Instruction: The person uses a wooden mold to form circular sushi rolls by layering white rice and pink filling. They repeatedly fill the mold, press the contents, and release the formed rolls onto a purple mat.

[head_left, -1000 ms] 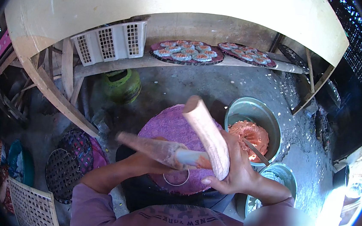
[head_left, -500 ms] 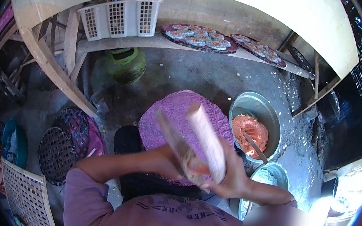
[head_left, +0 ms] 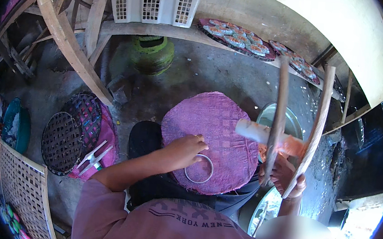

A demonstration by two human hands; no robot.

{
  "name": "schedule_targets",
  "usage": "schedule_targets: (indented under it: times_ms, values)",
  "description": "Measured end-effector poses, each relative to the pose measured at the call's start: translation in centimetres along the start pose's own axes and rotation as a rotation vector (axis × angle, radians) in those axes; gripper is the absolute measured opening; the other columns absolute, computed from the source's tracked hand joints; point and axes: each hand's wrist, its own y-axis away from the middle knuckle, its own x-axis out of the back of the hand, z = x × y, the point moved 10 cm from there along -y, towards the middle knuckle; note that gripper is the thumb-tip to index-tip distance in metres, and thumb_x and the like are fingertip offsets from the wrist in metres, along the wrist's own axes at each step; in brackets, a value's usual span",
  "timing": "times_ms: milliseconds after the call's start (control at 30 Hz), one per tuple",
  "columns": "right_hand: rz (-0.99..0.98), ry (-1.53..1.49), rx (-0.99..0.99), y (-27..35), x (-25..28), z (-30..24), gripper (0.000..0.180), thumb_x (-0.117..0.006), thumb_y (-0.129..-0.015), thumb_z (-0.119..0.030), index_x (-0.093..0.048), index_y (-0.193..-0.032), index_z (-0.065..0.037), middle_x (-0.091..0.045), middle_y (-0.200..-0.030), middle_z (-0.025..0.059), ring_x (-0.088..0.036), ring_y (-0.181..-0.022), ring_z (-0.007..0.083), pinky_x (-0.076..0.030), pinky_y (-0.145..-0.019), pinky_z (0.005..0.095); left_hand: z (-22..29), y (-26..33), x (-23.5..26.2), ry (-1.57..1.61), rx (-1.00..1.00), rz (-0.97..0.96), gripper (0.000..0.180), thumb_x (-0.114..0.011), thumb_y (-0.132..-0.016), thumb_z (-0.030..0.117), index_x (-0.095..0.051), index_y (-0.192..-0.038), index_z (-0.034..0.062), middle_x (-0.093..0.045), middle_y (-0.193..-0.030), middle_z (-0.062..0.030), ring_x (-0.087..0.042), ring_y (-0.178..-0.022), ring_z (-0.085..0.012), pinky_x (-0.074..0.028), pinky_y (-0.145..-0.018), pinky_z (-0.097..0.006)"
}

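Note:
A round mat covered in purple cloth (head_left: 233, 107) lies across my lap. My left hand (head_left: 184, 151) is over its near part, fingers curled, pinching the edge of a thin metal ring (head_left: 211, 173) that rests on the cloth. Off to the right, my right hand (head_left: 293, 178) grips a two-handled wooden press (head_left: 278, 109) near the lower ends of its handles. Between the handles sits a pale cylinder (head_left: 252, 130), smeared with orange paste at its right side. Behind the press, a grey-green bucket (head_left: 287, 116) with orange paste is partly hidden.
A second bucket (head_left: 261, 205) stands near my right knee. Purple cloth, dark woven trays (head_left: 62, 142) and a white cross-shaped piece (head_left: 93, 158) lie left. Ahead, a wooden bench (head_left: 163, 29) bears a white crate (head_left: 156, 2) and trays of pale, orange-topped rounds (head_left: 237, 38). A green gas cylinder (head_left: 154, 54) stands below.
Both hands were at the press above the mat. My left hand has let go and moved to the ring; my right has carried the press rightward, its handles now spread apart.

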Motion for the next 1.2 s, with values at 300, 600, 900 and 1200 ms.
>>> schedule_targets:
  times_ms: [300, 600, 900, 1200]
  values:
    - [-0.029, -0.062, 0.035, -2.7, -3.1, -0.3, 0.121, -0.06, -0.069, -0.08, -0.029, -0.143, 0.01, -0.055, -0.12, 0.0276, -0.06, -0.105, 0.0351, -0.05, -0.088, 0.0453, -10.4, 0.5, 5.1, -0.009, 0.182, 0.16, 0.017, -0.061, -0.079, 0.0, -0.068, -0.093, 0.0047, -0.064, -0.093, -0.013, -0.062, -0.092, -0.0338, -0.051, -0.082, -0.042]
    - [-0.096, -0.073, -0.027, -3.6, -4.1, 1.0, 0.122, -0.063, -0.066, -0.078, -0.03, -0.142, 0.01, -0.054, -0.124, 0.0283, -0.059, -0.108, 0.0365, -0.046, -0.092, 0.0433, -6.9, 1.2, 4.5, -0.37, 0.079, 0.127, 0.022, -0.065, -0.077, 0.007, -0.075, -0.091, 0.02, -0.056, -0.131, -0.0014, -0.046, -0.123, -0.0317, -0.037, -0.102, -0.049]
    - [-0.116, -0.121, -0.078, -3.8, -4.2, 3.1, 0.124, -0.064, -0.064, -0.081, -0.032, -0.14, 0.011, -0.054, -0.122, 0.0272, -0.059, -0.105, 0.0353, -0.048, -0.089, 0.042, -5.3, 2.6, 9.3, 0.024, 0.075, 0.252, 0.045, -0.067, -0.084, 0.02, -0.056, -0.128, 0.0183, -0.047, -0.141, -0.007, -0.044, -0.129, -0.0327, -0.035, -0.107, -0.049]
    - [-0.51, -0.089, -0.42, -6.0, -12.9, 6.3, 0.143, -0.042, -0.054, -0.098, -0.025, -0.144, 0.012, -0.056, -0.119, 0.0308, -0.063, -0.101, 0.0345, -0.052, -0.085, 0.0413, 3.8, -5.4, 17.6, 1.73, -0.346, 0.364, 0.089, -0.036, -0.092, 0.071, -0.029, -0.147, 0.0009, -0.041, -0.143, -0.0249, -0.046, -0.13, -0.0358, -0.036, -0.109, -0.046]
